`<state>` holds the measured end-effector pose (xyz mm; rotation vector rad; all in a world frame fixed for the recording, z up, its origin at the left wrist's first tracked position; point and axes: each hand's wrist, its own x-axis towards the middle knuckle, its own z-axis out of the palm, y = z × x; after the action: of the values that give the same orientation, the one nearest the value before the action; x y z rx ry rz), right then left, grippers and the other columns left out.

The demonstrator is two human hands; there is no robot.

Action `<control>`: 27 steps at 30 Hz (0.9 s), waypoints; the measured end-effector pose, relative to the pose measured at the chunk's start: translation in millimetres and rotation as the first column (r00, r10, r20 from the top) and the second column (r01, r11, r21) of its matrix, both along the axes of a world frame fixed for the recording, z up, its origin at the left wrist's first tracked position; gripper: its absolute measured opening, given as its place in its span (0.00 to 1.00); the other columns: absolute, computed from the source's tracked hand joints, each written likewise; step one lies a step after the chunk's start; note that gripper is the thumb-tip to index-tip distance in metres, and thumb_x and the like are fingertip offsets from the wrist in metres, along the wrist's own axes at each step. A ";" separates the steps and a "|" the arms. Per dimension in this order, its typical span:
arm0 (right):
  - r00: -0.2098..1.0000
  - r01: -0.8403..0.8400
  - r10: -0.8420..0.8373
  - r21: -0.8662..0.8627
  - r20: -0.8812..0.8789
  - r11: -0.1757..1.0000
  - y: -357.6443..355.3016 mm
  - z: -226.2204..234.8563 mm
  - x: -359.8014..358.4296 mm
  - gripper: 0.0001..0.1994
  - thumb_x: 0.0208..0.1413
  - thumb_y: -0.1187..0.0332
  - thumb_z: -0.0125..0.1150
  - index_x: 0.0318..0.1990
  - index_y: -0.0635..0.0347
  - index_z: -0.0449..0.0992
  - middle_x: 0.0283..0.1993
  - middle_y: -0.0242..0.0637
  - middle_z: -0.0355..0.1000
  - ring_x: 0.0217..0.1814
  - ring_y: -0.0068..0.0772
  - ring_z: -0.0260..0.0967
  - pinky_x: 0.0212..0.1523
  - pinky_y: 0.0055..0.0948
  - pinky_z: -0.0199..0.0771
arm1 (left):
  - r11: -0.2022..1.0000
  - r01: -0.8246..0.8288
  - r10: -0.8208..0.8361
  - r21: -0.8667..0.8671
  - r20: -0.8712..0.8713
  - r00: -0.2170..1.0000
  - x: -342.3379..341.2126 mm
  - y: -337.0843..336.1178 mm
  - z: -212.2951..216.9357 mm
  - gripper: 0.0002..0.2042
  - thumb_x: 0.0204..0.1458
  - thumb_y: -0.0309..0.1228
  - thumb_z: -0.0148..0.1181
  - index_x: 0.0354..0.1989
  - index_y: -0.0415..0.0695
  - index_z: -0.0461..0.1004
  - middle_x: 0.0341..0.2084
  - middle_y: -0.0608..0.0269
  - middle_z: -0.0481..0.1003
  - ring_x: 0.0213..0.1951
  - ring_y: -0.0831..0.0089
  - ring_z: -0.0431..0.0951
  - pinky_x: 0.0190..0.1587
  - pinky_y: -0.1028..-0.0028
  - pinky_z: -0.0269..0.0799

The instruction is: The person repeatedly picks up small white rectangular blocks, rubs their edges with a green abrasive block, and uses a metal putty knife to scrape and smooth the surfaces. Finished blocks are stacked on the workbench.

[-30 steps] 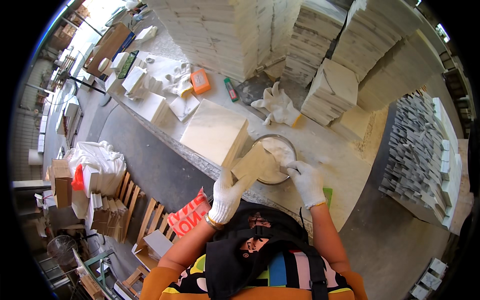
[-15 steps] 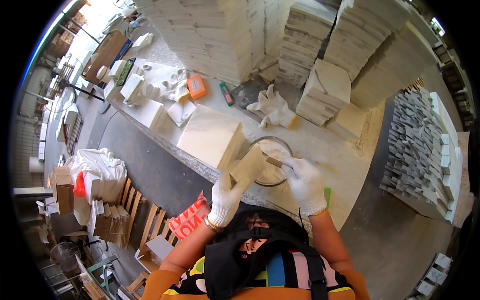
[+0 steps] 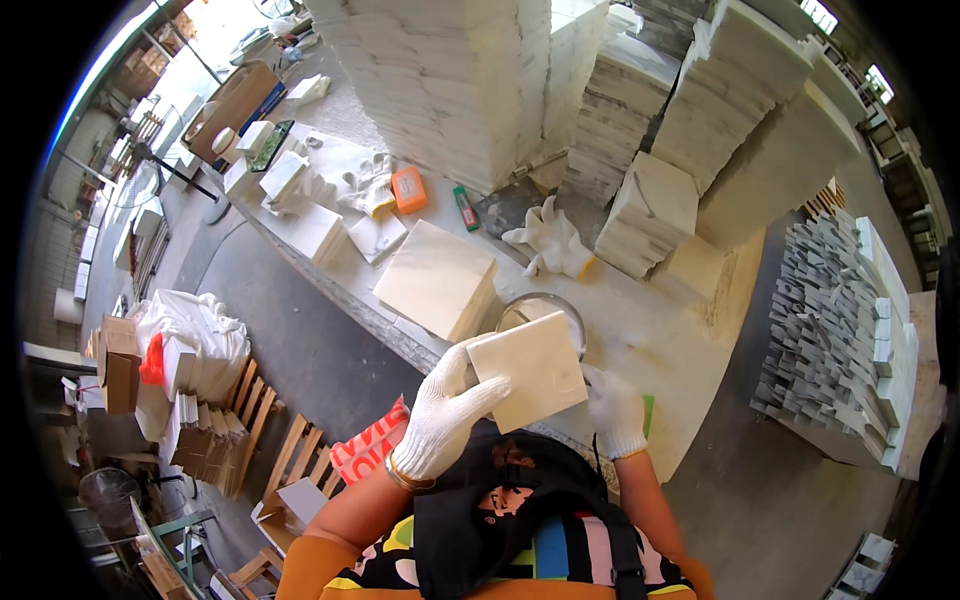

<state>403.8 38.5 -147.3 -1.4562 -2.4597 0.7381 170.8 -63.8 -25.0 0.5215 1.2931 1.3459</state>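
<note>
The left hand [image 3: 440, 412] pinches a tile [image 3: 530, 370] above the desk [image 3: 655, 325], so it looks picked up but not put down, with the bowl [image 3: 582, 328] at twelve o'clock from it and the right hand [image 3: 617, 410] at four, fingers too hidden to tell.
</note>
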 end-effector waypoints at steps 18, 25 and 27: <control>0.662 0.073 -0.473 -0.579 -0.581 0.812 1.3 103.9 -35.6 0.17 0.62 0.69 0.58 0.57 0.62 0.76 0.37 0.37 0.79 0.28 0.19 0.72 0.27 0.17 0.67 | 0.974 0.225 -0.208 -0.007 -0.416 0.886 -129.5 44.6 48.1 0.36 0.58 0.32 0.66 0.74 0.44 0.58 0.52 0.58 0.76 0.43 0.78 0.77 0.46 0.76 0.75; 0.714 -0.021 -0.283 -0.423 -0.640 0.906 5.8 138.6 -98.3 0.15 0.61 0.74 0.60 0.56 0.61 0.80 0.38 0.38 0.80 0.32 0.21 0.75 0.31 0.20 0.74 | 0.948 0.306 -0.158 -0.084 -0.961 0.227 -144.3 52.2 44.5 0.38 0.50 0.37 0.73 0.70 0.45 0.64 0.62 0.49 0.70 0.57 0.58 0.75 0.57 0.63 0.73; 0.754 -0.030 -0.205 -0.344 -0.624 0.938 6.8 140.5 -112.3 0.15 0.62 0.75 0.60 0.56 0.60 0.80 0.41 0.35 0.80 0.34 0.21 0.75 0.34 0.22 0.76 | 0.910 0.408 -0.098 -0.077 -0.995 0.029 -151.9 55.0 46.6 0.41 0.45 0.43 0.75 0.69 0.46 0.65 0.66 0.44 0.64 0.65 0.48 0.68 0.63 0.56 0.68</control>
<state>291.6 45.2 -6.8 -1.1159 -1.7640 1.4189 18.9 -8.7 21.6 2.0785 1.9576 0.6424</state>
